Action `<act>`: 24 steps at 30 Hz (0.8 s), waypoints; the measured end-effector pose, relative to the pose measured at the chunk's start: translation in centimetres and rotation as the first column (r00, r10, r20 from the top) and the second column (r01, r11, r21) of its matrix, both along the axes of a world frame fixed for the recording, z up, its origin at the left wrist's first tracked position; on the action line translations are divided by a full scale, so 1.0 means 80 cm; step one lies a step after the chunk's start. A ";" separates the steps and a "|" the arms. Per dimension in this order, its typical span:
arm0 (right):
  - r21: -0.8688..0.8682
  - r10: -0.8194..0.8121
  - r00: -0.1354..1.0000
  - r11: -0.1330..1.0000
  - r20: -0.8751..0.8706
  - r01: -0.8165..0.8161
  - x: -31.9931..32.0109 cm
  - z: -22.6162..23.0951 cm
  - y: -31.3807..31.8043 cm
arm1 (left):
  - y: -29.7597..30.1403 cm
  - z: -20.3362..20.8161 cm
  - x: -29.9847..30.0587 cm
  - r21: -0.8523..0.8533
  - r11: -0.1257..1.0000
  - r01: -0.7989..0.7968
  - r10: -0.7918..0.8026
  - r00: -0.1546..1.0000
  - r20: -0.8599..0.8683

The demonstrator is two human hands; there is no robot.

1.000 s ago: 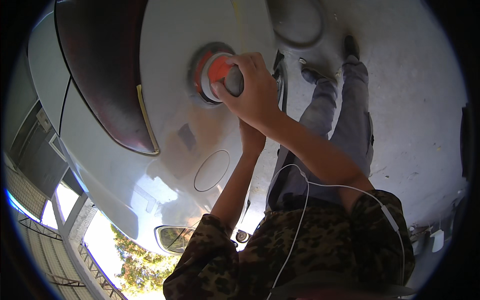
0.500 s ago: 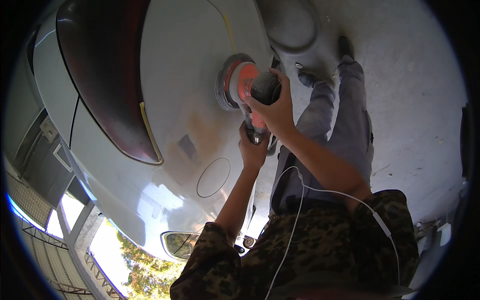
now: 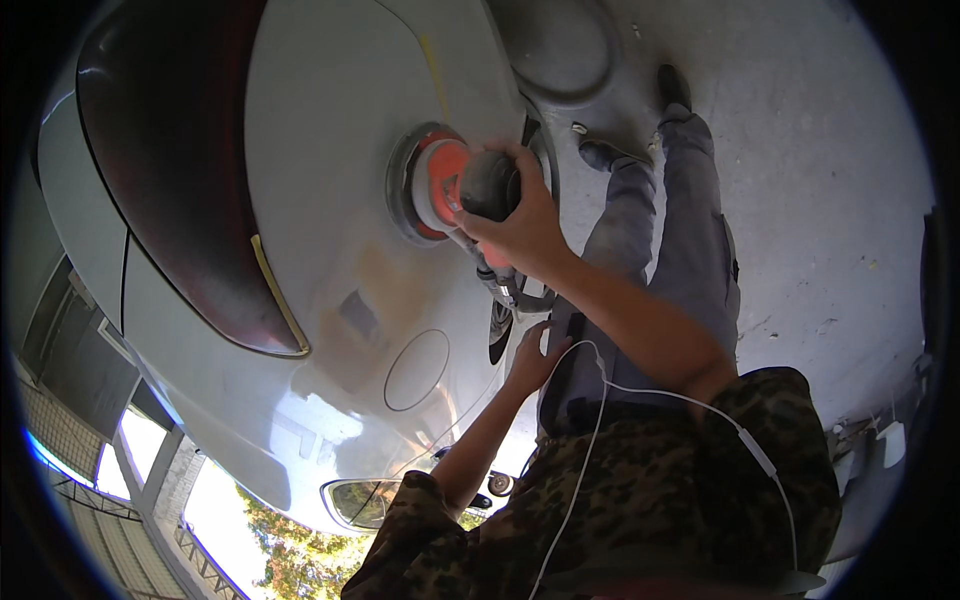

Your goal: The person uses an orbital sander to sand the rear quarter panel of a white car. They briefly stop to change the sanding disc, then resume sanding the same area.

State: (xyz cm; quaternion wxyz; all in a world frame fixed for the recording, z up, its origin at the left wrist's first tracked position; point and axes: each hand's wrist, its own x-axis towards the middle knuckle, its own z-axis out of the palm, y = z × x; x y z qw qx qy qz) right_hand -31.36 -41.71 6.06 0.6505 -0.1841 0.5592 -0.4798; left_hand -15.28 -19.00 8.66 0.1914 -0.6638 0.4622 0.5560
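Sander [image 3: 447, 168] near the right edge of the panel [image 3: 330, 150], right grip [image 3: 528, 228] clamped on its dark top [image 3: 490, 187], left grip [image 3: 531, 358] apart, off it; probably heavy, rigid, best held by top and handle [image 3: 493, 256].

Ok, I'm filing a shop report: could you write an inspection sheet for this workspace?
Surface: pale grey car panel with brownish patch; yellow tape edges the dark red light.
Job's things: orange sander at the panel; pad contact unclear.
Clutter: small pale scrap on the floor near a shoe.
Hands: right hand grips the sander's dark top; left hand, off the sander, is near the trousers.
Cables: white cord crosses the camouflage shirt; dark hose-like piece by the sander.
Surroundings: foliage outside in daylight.
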 end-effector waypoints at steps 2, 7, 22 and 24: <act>-0.116 0.022 0.996 0.993 -0.085 -0.032 0.014 0.010 0.002 | 0.000 -0.003 -0.005 0.104 0.993 -0.058 0.058 0.998 0.005; -0.137 0.035 0.999 0.990 -0.026 -0.038 0.028 0.015 -0.010 | 0.004 0.005 -0.012 0.205 0.970 -0.130 0.150 0.985 -0.085; -0.047 0.066 0.998 0.997 0.019 -0.065 -0.002 0.018 -0.052 | 0.038 -0.083 0.039 0.168 0.964 -0.208 0.219 0.975 -0.049; -0.007 0.080 0.996 0.997 0.030 -0.080 -0.008 0.009 -0.062 | 0.025 -0.075 0.035 0.261 0.952 -0.159 0.195 0.974 -0.118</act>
